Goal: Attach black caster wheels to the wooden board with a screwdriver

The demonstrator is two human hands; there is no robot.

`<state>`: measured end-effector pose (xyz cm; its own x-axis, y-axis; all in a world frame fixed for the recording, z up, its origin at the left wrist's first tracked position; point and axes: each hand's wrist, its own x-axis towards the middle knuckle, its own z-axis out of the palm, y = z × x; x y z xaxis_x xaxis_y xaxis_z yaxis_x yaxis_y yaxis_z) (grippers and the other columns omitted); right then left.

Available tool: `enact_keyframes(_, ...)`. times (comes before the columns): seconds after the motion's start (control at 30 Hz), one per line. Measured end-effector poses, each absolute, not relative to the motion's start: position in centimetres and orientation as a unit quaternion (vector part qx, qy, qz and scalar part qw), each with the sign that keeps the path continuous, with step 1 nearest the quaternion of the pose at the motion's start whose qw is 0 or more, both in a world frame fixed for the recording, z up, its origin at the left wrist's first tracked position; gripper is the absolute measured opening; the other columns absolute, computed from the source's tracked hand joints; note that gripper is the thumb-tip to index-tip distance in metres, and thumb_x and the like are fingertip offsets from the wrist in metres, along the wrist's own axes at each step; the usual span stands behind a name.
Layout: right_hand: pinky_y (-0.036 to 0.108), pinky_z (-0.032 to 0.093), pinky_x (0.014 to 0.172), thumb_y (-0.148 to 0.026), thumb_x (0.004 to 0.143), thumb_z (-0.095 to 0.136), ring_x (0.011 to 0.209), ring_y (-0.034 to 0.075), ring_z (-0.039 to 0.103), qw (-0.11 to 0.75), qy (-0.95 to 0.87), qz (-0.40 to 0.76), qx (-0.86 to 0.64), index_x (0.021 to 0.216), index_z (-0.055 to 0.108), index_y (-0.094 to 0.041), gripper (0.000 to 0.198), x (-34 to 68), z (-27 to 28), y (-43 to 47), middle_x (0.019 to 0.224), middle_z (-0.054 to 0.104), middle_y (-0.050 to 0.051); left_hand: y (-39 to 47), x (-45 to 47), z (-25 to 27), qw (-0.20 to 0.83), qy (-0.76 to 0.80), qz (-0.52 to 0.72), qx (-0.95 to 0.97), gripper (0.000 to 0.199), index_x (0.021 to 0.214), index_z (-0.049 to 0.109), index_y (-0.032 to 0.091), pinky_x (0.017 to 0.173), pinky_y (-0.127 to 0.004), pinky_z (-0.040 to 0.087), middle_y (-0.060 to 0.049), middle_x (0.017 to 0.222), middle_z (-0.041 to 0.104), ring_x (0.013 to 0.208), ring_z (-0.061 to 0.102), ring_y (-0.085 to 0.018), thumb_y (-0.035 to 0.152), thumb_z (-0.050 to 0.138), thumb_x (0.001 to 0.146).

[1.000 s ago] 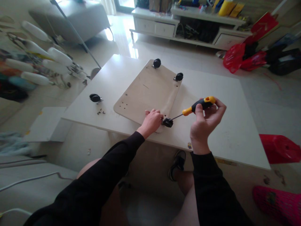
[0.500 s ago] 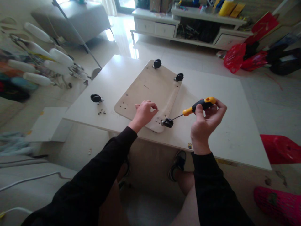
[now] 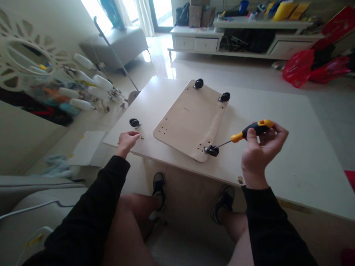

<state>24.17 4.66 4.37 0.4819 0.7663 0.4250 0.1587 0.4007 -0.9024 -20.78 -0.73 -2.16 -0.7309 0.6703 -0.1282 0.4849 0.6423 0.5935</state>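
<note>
**Screwdriver on the caster, other hand over by the screws**

Right hand (image 3: 259, 149) wrapped round the screwdriver (image 3: 244, 133), long axis slanting down-left, tip at the caster (image 3: 212, 150) on the board's (image 3: 191, 122) near corner. Left hand (image 3: 126, 141) loosely curled, fingertips at the small screws (image 3: 141, 137) beside a loose caster (image 3: 134, 122) on the table (image 3: 291, 147).

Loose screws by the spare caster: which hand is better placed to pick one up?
Left. The left hand is at the loose screws beside the spare caster; the right hand is busy holding the screwdriver.
</note>
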Motion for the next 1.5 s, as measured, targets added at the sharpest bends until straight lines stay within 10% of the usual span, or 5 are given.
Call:
enact_keyframes(0.6,0.038,0.059,0.08,-0.027,0.074,0.076,0.102,0.022,0.072,0.705,-0.456,0.224,-0.495,0.118,0.055,-0.026,0.048,24.5,4.1,4.9,0.111,0.066,0.003,0.9,-17.5,1.7,0.091,0.812,0.444,0.369,0.028,0.11,0.075,0.013,0.076,-0.028,0.053,-0.008,0.094,0.073,0.082,0.067,-0.018,0.027,0.059,0.092)
enact_keyframes(1.07,0.036,0.059,0.078,-0.028,0.074,0.077,0.097,0.019,0.068,0.69,-0.452,0.24,-0.513,0.119,0.055,-0.025,0.05,24.3,4.9,4.2,0.111,0.064,0.003,0.7,5.4,0.1,0.216,0.596,0.167,0.755,0.051,0.134,0.071,0.026,0.102,-0.046,0.04,-0.012,0.135,0.068,0.128,0.06,-0.033,0.037,0.083,0.085)
enact_keyframes(1.5,0.045,0.067,0.077,-0.032,0.067,0.085,0.096,0.023,0.076,0.713,-0.427,0.25,-0.497,0.118,0.058,-0.028,0.058,26.7,3.1,5.8,0.109,0.071,-0.001,3.8,6.2,-2.1,0.248,0.543,0.158,0.787,0.028,0.11,0.073,0.023,0.101,-0.048,0.038,-0.011,0.12,0.074,0.122,0.059,-0.034,0.036,0.082,0.087)
